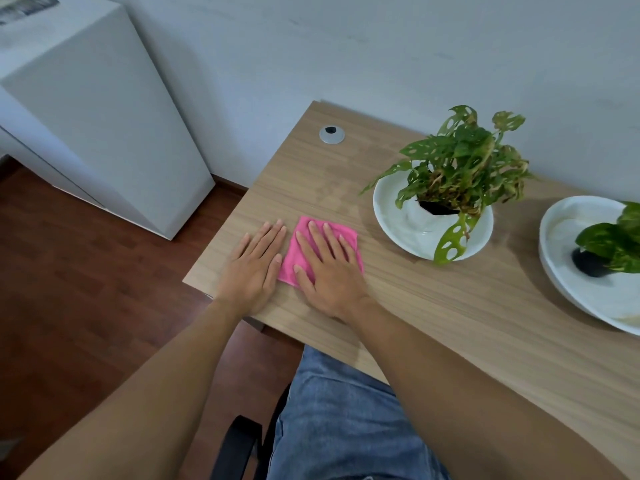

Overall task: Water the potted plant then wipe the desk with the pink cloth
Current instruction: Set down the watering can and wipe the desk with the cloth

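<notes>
Your right hand (330, 271) lies flat with its grip spread on the pink cloth (322, 249), pressing it to the wood-grain bench (450, 306) near the left corner, while your left hand (254, 265) rests flat and spread on bare wood just beside the cloth. The potted plant (460, 168) stands in a white dish (391, 216) to the right, near the pale wall (346, 46). A white cabinet (104, 116) stands on the dark wood floor (69, 289) to the left.

Both forearms are bare with no sleeves, the left hand (254, 268) and right hand (329, 268) wear nothing, and the legs wear faded blue jeans (346, 417).
</notes>
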{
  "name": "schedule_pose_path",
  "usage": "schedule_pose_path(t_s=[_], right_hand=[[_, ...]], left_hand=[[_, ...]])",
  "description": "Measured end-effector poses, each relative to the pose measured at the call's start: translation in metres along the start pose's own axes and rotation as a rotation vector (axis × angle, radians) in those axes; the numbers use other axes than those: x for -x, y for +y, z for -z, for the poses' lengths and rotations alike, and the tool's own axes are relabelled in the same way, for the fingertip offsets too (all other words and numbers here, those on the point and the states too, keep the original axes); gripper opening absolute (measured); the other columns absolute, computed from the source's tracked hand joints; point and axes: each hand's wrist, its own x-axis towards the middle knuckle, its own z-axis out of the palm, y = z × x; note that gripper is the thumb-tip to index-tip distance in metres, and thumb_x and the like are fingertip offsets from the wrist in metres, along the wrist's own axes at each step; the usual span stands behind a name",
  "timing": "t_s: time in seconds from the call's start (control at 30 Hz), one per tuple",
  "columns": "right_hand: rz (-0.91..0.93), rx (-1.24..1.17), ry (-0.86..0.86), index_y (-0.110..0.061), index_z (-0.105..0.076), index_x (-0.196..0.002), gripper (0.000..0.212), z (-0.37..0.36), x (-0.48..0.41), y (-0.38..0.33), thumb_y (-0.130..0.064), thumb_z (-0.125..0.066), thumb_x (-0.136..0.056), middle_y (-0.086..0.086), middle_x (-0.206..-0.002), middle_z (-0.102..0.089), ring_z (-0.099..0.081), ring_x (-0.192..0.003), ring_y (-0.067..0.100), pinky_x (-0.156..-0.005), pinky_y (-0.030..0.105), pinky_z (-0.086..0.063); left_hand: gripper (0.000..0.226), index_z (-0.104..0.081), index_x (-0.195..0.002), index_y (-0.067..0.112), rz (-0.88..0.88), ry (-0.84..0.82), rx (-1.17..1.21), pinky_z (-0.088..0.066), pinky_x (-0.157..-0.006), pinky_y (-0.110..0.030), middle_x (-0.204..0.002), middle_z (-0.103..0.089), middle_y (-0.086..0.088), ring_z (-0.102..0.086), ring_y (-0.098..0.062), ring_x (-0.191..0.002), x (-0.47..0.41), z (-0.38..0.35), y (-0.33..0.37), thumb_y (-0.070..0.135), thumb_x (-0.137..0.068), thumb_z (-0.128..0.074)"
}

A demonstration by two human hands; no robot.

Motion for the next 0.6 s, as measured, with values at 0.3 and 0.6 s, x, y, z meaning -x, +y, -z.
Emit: schedule_pose_path(t_s=[0.3, 0.6], right_hand=[[0.031, -0.179, -0.088, -0.015, 0.000, -0.177, 0.079, 0.022, 0.027, 0.039, -0.058, -0.026, -0.115, -0.001, -0.185, 0.008, 0.014, -0.169, 0.012, -0.138, 0.045, -0.004], [-0.044, -0.177, -0.021, -0.015, -0.009, -0.177, 0.075, 0.034, 0.092, 0.090, -0.054, -0.030, -0.116, -0.005, -0.185, 0.001, 0.010, -0.169, 0.006, -0.138, 0.036, -0.004]], left_hand=[[0.072, -0.005, -0.178, 0.030, 0.017, -0.035, 0.030, -0.002, -0.140, -0.044, -0.186, -0.001, 0.013, 0.008, -0.002, -0.170, 0.001, 0.007, 0.006, 0.065, -0.115, -0.014], [0.076, -0.003, -0.178, 0.021, 0.078, 0.017, 0.129, -0.008, -0.139, -0.055, -0.186, -0.010, -0.003, -0.004, -0.019, -0.172, -0.011, -0.001, 0.054, 0.058, -0.114, -0.023]])
